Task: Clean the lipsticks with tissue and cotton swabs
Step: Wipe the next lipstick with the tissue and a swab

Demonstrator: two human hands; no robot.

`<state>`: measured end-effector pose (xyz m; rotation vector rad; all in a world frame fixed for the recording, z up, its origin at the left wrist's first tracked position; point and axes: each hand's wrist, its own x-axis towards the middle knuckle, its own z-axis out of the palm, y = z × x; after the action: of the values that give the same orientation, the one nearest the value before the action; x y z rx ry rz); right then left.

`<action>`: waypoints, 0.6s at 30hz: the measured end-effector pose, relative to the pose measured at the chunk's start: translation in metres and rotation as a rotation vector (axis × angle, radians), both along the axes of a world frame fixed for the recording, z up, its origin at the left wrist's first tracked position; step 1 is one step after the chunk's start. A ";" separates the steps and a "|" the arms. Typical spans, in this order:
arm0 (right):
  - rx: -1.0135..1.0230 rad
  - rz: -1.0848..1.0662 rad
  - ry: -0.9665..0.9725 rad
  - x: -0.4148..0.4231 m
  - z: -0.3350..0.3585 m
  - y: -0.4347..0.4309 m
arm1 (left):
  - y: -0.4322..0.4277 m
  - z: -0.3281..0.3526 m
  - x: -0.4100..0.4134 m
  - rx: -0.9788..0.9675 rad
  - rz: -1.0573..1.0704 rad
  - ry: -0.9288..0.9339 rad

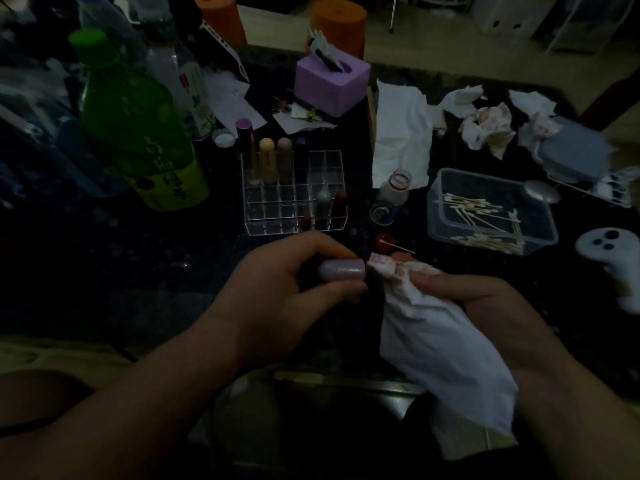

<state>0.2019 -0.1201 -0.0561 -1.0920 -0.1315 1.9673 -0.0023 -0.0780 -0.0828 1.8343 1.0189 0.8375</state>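
My left hand (277, 289) grips a pale lilac lipstick tube (341, 270) lying sideways over the dark table. My right hand (485, 299) holds a white tissue (433, 334) whose stained end is pressed against the open end of the tube. A clear grid organiser (294, 206) behind my hands holds several lipsticks upright. A clear tub of cotton swabs (491, 211) stands at the right, and one loose swab (394, 245) lies over a red cap just beyond the tissue.
A green bottle (135, 123) and clear bottles stand at the left. A purple tissue box (332, 83), a flat tissue (401, 133) and crumpled stained tissues (485, 126) lie at the back. A small open bottle (394, 188), a grey lidded box (575, 154) and a white controller (613, 251) sit at the right.
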 end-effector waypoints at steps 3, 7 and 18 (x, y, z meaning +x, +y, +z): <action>0.020 -0.012 0.072 0.007 0.001 -0.002 | -0.004 0.002 0.000 -0.438 0.025 -0.332; 0.081 0.044 0.165 0.002 0.005 -0.005 | -0.009 -0.001 0.010 -0.713 -0.091 -0.502; 0.343 -0.104 -0.799 0.008 -0.008 -0.004 | -0.010 -0.004 0.012 -0.777 -0.007 -0.525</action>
<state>0.2095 -0.1238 -0.0642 -1.5426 -0.7872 1.2538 0.0094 -0.0880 -0.0869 0.8962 0.8243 0.7204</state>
